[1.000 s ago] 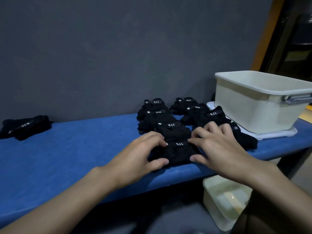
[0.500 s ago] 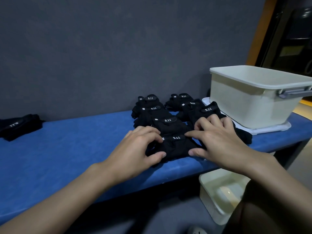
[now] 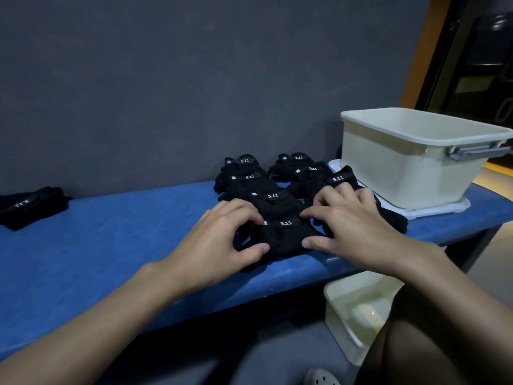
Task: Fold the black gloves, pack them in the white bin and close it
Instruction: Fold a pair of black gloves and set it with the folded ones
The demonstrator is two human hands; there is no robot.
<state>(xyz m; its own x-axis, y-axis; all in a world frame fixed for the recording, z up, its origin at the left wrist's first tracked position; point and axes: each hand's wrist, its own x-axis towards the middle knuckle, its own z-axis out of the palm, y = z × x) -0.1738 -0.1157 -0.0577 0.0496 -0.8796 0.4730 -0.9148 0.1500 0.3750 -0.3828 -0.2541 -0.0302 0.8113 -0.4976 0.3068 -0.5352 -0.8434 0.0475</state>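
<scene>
Left hand: the left hand [image 3: 219, 245] lay palm down on the near folded glove [image 3: 280, 240]; fingers curled on its left edge, thumb pressed at its front; a pinch on the cloth, not a closed fist
Right hand: the right hand [image 3: 352, 232] mirrored it on the glove's right side; fingertips bent on top, thumb at the front edge
Other gloves: folded black gloves [image 3: 249, 182] sat in two rows behind, on the blue bench [image 3: 111, 245]; one unfolded glove [image 3: 30, 204] lay well apart at far left
White bin: the white bin [image 3: 402, 168] stood open at the right, resting on its lid [image 3: 433, 211]
Floor: a second pale bin [image 3: 358, 315] sat below the bench
</scene>
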